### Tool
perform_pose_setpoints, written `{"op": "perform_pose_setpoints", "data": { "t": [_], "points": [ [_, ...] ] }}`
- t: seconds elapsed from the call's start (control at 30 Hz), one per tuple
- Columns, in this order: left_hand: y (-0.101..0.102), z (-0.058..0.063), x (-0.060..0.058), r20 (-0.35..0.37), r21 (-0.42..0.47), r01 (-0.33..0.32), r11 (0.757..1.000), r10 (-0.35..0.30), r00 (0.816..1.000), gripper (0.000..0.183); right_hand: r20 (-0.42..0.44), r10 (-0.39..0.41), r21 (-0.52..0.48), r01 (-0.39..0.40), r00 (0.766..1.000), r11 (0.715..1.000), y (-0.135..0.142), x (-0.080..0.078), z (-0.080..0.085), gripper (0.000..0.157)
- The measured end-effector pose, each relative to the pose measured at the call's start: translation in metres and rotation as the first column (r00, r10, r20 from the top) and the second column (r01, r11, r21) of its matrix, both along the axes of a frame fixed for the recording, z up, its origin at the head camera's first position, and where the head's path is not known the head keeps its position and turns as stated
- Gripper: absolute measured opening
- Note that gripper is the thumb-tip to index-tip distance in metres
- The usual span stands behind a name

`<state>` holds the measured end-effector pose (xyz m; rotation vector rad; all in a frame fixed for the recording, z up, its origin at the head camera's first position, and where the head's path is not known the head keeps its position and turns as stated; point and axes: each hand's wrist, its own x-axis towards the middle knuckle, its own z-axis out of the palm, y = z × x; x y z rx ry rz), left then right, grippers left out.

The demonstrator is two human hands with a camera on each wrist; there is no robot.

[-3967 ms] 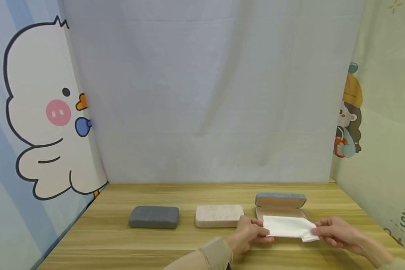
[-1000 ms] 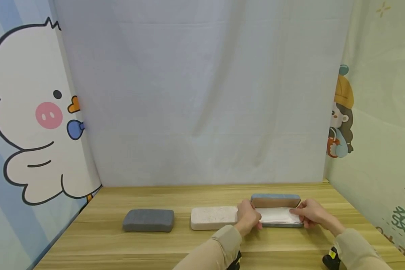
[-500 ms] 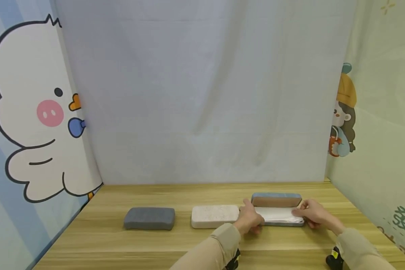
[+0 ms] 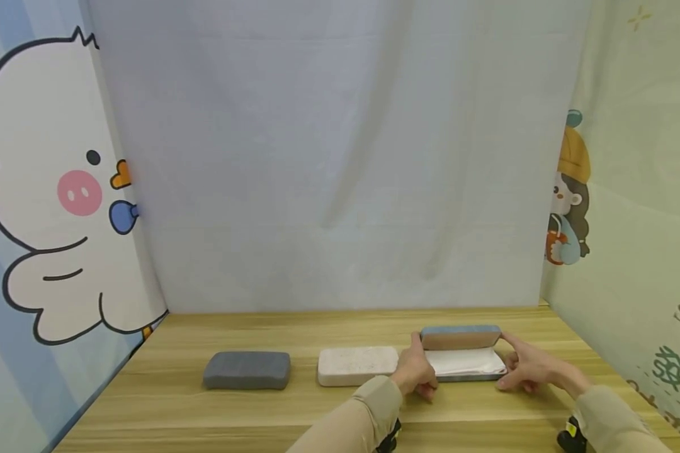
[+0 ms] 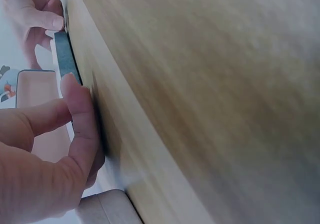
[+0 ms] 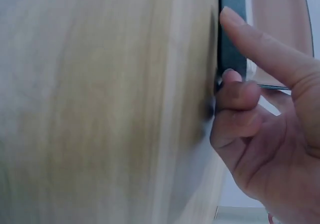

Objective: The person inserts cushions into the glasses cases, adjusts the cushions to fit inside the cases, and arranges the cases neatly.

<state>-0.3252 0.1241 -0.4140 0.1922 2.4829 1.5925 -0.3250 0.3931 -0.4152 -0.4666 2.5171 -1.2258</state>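
A blue glasses case (image 4: 461, 340) with a pinkish-tan lining stands with its lid raised. Folded white cloth (image 4: 461, 362) fills the base, slightly rumpled at its right end. My left hand (image 4: 415, 370) holds the case's left end, index finger by the lid and thumb (image 5: 75, 96) at the front edge. At the other end my right hand (image 4: 529, 365) holds the case, its index finger up at the lid's edge. In the right wrist view its thumb (image 6: 250, 36) lies along the front edge and the other fingers are curled beside the corner. The case's ends are partly hidden by the hands.
A closed cream glasses case (image 4: 357, 365) sits just left of my left hand. Farther left lies a closed dark grey case (image 4: 247, 370). The wooden table (image 4: 232, 415) ends at a pale curtain (image 4: 294, 189) behind, with printed cloth walls at both sides.
Four seconds ago both hands held the cloth in front of the case; it now lies inside. In the last half second my right hand let go of the cloth and moved to the case's right end.
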Motion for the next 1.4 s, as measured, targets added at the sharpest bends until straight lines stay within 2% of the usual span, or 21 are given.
{"op": "perform_pose_setpoints", "data": {
  "t": [0.13, 0.33, 0.47, 0.73, 0.97, 1.07, 1.17, 1.4],
  "points": [
    [-0.001, -0.001, 0.0, 0.002, 0.042, 0.009, 0.999, -0.009, 1.0, 0.086, -0.02, -0.011, -0.003, 0.011, 1.0, 1.0, 0.0, -0.003, -0.003, 0.117],
    [-0.001, -0.002, 0.0, 0.008, 0.094, 0.032, 0.995, -0.033, 0.999, 0.08, 0.03, -0.032, -0.058, 0.034, 0.999, 0.998, 0.001, -0.004, -0.005, 0.119],
    [-0.001, -0.002, 0.0, 0.012, 0.09, 0.029, 0.996, -0.03, 0.999, 0.077, 0.066, -0.028, -0.097, 0.034, 0.997, 0.995, 0.003, -0.004, -0.006, 0.12],
    [-0.001, -0.005, -0.001, 0.005, 0.09, 0.018, 0.996, -0.018, 1.0, 0.075, 0.083, 0.001, -0.159, 0.012, 0.997, 0.987, 0.006, -0.006, -0.008, 0.118],
    [0.001, -0.006, 0.001, 0.016, 0.126, -0.001, 0.992, -0.001, 1.0, 0.077, 0.089, 0.007, -0.161, 0.007, 0.996, 0.987, 0.008, -0.004, -0.008, 0.118],
    [0.002, -0.008, 0.003, 0.038, 0.159, -0.004, 0.987, -0.002, 0.999, 0.081, 0.096, 0.003, -0.158, 0.012, 0.995, 0.987, 0.009, -0.003, -0.008, 0.118],
    [0.002, -0.01, 0.004, 0.085, 0.211, 0.01, 0.977, -0.029, 0.996, 0.086, 0.099, 0.004, -0.156, 0.012, 0.995, 0.988, 0.011, -0.002, -0.009, 0.118],
    [-0.001, -0.012, 0.002, 0.215, 0.369, 0.024, 0.929, -0.11, 0.97, 0.094, 0.096, 0.017, -0.167, 0.0, 0.995, 0.986, 0.017, -0.005, -0.011, 0.117]
  ]
}}
